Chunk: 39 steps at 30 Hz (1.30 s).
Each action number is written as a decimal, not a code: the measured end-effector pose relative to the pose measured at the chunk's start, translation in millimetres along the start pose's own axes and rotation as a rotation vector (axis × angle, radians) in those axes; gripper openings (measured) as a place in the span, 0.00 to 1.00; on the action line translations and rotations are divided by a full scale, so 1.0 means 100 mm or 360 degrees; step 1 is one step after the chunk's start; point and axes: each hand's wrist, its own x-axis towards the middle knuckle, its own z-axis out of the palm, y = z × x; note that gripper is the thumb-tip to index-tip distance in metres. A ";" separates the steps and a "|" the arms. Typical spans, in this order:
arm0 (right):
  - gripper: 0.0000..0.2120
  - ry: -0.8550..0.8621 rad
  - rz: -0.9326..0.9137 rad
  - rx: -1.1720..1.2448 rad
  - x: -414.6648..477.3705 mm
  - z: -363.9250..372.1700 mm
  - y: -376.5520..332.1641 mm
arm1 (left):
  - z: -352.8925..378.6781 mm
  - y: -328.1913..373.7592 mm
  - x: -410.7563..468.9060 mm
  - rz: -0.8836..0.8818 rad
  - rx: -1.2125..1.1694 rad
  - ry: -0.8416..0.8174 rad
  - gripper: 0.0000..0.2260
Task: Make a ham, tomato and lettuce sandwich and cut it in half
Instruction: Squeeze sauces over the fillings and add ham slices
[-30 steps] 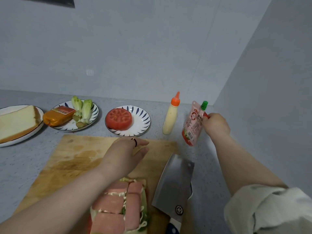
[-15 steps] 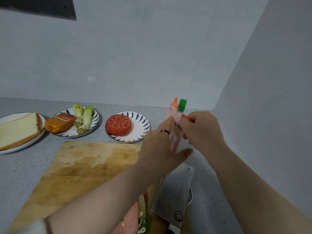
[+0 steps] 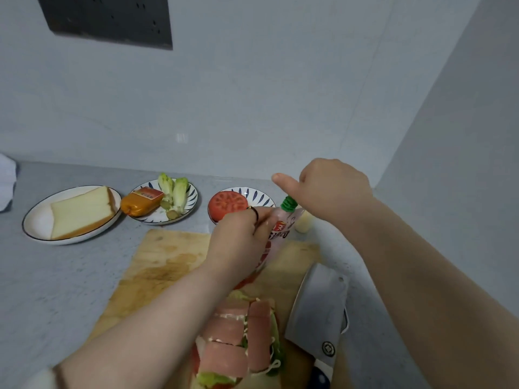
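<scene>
Grey speckled tabletop set into a corner of pale walls. Dark panel high at 11 o'clock.

Head view. Wooden cutting board at centre. Open sandwich at 6 o'clock on the board: ham strips on top, lettuce and a white drizzle at the edges, no lid slice on. Cleaver lies flat at 4 o'clock, just beside the sandwich. Far row, 9 to 12 o'clock:
- bread slice on a white plate
- ham sausage and lettuce stubs sharing a patterned plate
- cut tomato on another plate

Pale bottle at 1 o'clock, mostly hidden.

Sauce pouch held upright over the board's far half, beyond the sandwich. Left hand grasps its body, fingers wrapped round the upper part below the green spout. Right hand sits just above the spout, toward 2 o'clock and apart from it. Its fingers are clenched, thumb stuck out. Anything inside the fist: cannot tell.

Handling, judged: the pouch is light, soft film that yields to any squeeze. Hold the stiffer neck for cap work, and press the belly only once aimed at the ham. The stack looks loose and slippery; steady it from the top when the lid slice goes on.
</scene>
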 end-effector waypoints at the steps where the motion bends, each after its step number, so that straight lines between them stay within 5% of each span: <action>1: 0.27 -0.0066 -0.0040 -0.0037 0.01 0.00 -0.04 | -0.06 -0.04 0.00 -0.0008 0.0011 -0.0055 0.10; 6: 0.26 -0.0176 -0.0140 -0.0174 0.01 0.06 -0.25 | -0.29 -0.16 0.03 -0.0025 -0.0045 -0.0201 0.10; 14: 0.24 -0.0395 -0.0291 0.0121 0.03 0.14 -0.38 | -0.46 -0.40 0.13 -0.0152 -0.0432 -0.0528 0.08; 19: 0.16 -0.0437 -0.0533 0.0441 0.03 0.16 -0.34 | -0.58 -0.48 0.23 -0.0086 -0.0517 -0.0741 0.18; 23: 0.07 -0.0660 -0.0504 0.0750 0.07 0.17 -0.30 | -0.61 -0.56 0.31 -0.0097 -0.0457 -0.0693 0.14; 27: 0.16 -0.0573 -0.0474 0.0560 0.13 0.24 -0.32 | -0.59 -0.62 0.34 -0.0157 -0.0276 -0.0696 0.06; 31: 0.07 -0.0561 -0.0593 0.0690 0.14 0.27 -0.33 | -0.59 -0.67 0.36 -0.0205 -0.0212 -0.0710 0.11; 34: 0.13 -0.0629 -0.0661 0.0783 0.16 0.25 -0.30 | -0.59 -0.70 0.38 -0.0220 -0.0204 -0.0719 0.13; 39: 0.08 -0.0528 -0.0501 0.0697 0.19 0.32 -0.29 | -0.55 -0.73 0.42 -0.0192 -0.0153 -0.0730 0.13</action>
